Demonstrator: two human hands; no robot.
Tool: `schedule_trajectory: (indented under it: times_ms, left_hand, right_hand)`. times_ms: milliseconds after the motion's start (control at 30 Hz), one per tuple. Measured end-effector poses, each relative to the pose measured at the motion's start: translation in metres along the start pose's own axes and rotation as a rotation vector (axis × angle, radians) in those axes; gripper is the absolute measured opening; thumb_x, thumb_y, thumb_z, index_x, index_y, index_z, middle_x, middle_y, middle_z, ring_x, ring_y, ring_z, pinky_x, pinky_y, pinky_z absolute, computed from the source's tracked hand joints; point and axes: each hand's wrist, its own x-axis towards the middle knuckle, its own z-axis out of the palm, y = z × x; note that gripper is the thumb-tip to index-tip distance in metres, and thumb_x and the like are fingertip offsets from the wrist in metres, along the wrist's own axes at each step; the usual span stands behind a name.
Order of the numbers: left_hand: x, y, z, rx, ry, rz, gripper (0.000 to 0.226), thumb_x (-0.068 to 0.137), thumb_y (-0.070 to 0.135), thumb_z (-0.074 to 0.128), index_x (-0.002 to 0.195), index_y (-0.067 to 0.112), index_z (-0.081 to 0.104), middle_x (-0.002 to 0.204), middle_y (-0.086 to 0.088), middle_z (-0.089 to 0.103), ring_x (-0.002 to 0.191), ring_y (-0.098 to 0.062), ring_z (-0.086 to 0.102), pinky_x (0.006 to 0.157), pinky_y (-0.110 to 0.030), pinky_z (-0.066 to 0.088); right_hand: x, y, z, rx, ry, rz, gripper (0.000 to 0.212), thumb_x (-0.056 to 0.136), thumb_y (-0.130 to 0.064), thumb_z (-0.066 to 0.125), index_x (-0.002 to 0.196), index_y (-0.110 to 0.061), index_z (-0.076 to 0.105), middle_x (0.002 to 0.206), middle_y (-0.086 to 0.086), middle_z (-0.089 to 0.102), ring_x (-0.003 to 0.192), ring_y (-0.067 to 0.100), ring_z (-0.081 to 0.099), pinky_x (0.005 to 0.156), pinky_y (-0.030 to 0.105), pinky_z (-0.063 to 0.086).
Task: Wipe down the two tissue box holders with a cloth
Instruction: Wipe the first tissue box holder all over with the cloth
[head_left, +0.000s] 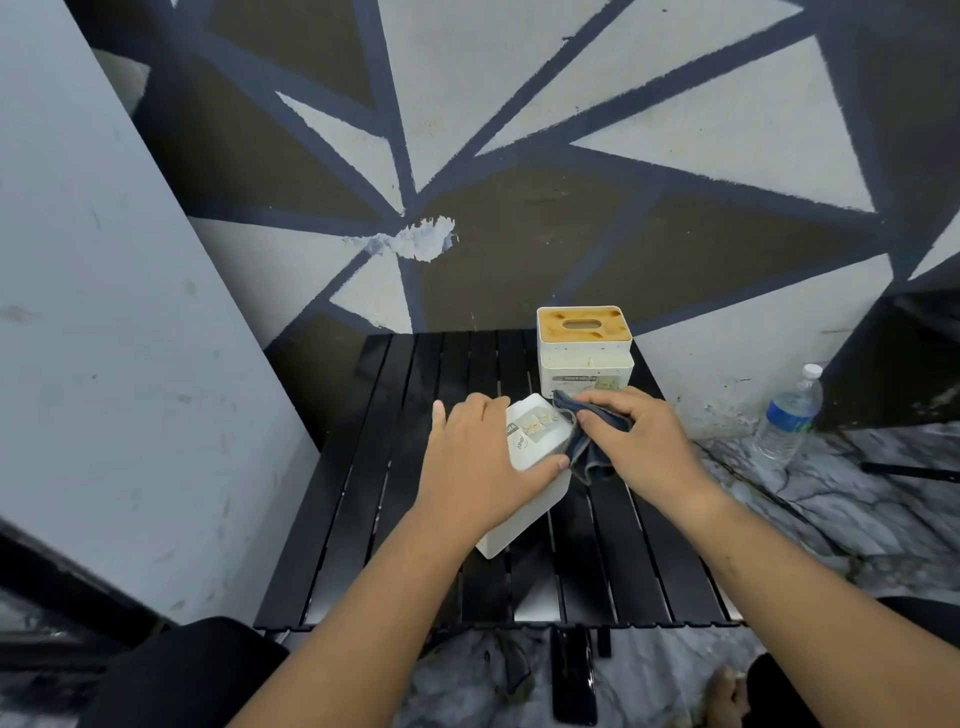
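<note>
A white tissue box holder lies tipped on its side in the middle of the black slatted table. My left hand grips it from the left, thumb along its near edge. My right hand holds a dark blue cloth bunched against the holder's right end. A second white holder with a wooden slotted lid stands upright at the table's far right, just behind the cloth.
A plastic water bottle stands on the marble floor to the right of the table. A painted wall rises right behind the table, and a grey panel leans at the left. A dark phone lies on the floor below the table's near edge.
</note>
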Motion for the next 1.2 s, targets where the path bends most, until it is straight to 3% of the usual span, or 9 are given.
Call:
schedule_trajectory:
  times_ms: [67, 200, 333, 500, 567, 767, 900, 1067, 1200]
  left_hand:
    - [0.011, 0.007, 0.0, 0.017, -0.045, 0.002, 0.078, 0.082, 0.09, 0.057, 0.132, 0.03, 0.058, 0.129, 0.007, 0.056, 0.127, -0.017, 0.054, 0.131, -0.055, 0.021]
    - [0.025, 0.012, 0.0, 0.03, -0.107, -0.002, 0.078, 0.083, 0.084, 0.065, 0.138, 0.03, 0.058, 0.135, 0.005, 0.056, 0.13, -0.019, 0.054, 0.13, -0.056, 0.023]
    - [0.029, 0.013, -0.004, -0.139, -0.163, -0.074, 0.071, 0.079, 0.076, 0.077, 0.131, 0.031, 0.061, 0.129, 0.008, 0.053, 0.123, -0.019, 0.055, 0.127, -0.058, 0.028]
    - [0.022, 0.008, -0.017, -0.526, -0.077, -0.146, 0.059, 0.077, 0.054, 0.088, 0.123, 0.039, 0.054, 0.122, 0.02, 0.046, 0.113, -0.009, 0.058, 0.097, -0.039, 0.057]
    - [0.014, 0.003, -0.021, -0.613, -0.1, -0.144, 0.06, 0.081, 0.043, 0.091, 0.127, 0.038, 0.052, 0.126, 0.019, 0.046, 0.114, -0.002, 0.057, 0.09, -0.026, 0.056]
    - [-0.024, -0.023, -0.015, -0.674, -0.153, -0.163, 0.064, 0.083, 0.04, 0.092, 0.132, 0.044, 0.05, 0.13, 0.027, 0.053, 0.119, 0.02, 0.048, 0.082, -0.012, 0.047]
    - [-0.045, -0.038, -0.009, -0.702, -0.123, -0.216, 0.067, 0.081, 0.042, 0.094, 0.13, 0.049, 0.049, 0.131, 0.032, 0.056, 0.124, 0.021, 0.047, 0.088, -0.012, 0.044]
    - [-0.063, -0.044, 0.002, -0.735, -0.068, -0.264, 0.068, 0.079, 0.042, 0.095, 0.127, 0.052, 0.049, 0.129, 0.038, 0.056, 0.127, 0.018, 0.049, 0.096, -0.015, 0.043]
    - [-0.067, -0.038, 0.005, -0.73, -0.054, -0.249, 0.065, 0.08, 0.041, 0.094, 0.125, 0.052, 0.049, 0.13, 0.032, 0.059, 0.123, 0.019, 0.049, 0.09, -0.013, 0.042]
  right_hand:
    - [0.0, 0.002, -0.002, -0.003, -0.007, 0.0, 0.031, 0.098, -0.012, 0.076, 0.114, -0.039, 0.081, 0.123, -0.017, 0.072, 0.119, -0.002, 0.066, 0.098, 0.019, 0.057]
    - [0.003, 0.004, -0.009, -0.005, 0.012, 0.011, 0.03, 0.099, -0.013, 0.076, 0.113, -0.038, 0.081, 0.122, -0.015, 0.072, 0.117, 0.001, 0.068, 0.096, 0.02, 0.058]
    - [0.006, -0.001, -0.014, -0.001, 0.033, 0.018, 0.033, 0.1, -0.014, 0.075, 0.108, -0.046, 0.08, 0.114, -0.018, 0.073, 0.11, 0.002, 0.07, 0.085, 0.014, 0.058]
    - [0.013, -0.009, -0.022, 0.022, 0.107, -0.009, 0.025, 0.1, -0.014, 0.073, 0.11, -0.034, 0.083, 0.116, -0.008, 0.076, 0.107, 0.004, 0.073, 0.089, 0.022, 0.06]
    - [0.014, -0.011, -0.025, 0.017, 0.105, -0.003, 0.023, 0.1, -0.017, 0.073, 0.113, -0.032, 0.083, 0.117, -0.006, 0.076, 0.108, 0.007, 0.073, 0.088, 0.024, 0.06]
    - [0.009, -0.016, -0.019, -0.054, 0.075, -0.049, 0.024, 0.1, -0.013, 0.074, 0.115, -0.029, 0.082, 0.116, -0.01, 0.072, 0.108, 0.0, 0.068, 0.082, 0.009, 0.053]
    - [0.006, -0.016, -0.012, -0.122, 0.042, -0.061, 0.027, 0.099, -0.015, 0.075, 0.116, -0.035, 0.08, 0.117, -0.018, 0.069, 0.113, -0.003, 0.065, 0.091, 0.01, 0.052]
    - [0.002, -0.017, 0.0, -0.261, 0.005, -0.101, 0.027, 0.099, -0.014, 0.075, 0.122, -0.027, 0.08, 0.116, -0.016, 0.066, 0.116, 0.002, 0.064, 0.091, 0.006, 0.051]
    - [-0.006, -0.024, 0.01, -0.388, -0.045, -0.197, 0.027, 0.1, -0.02, 0.074, 0.126, -0.027, 0.079, 0.111, -0.018, 0.062, 0.113, 0.007, 0.061, 0.095, 0.022, 0.054]
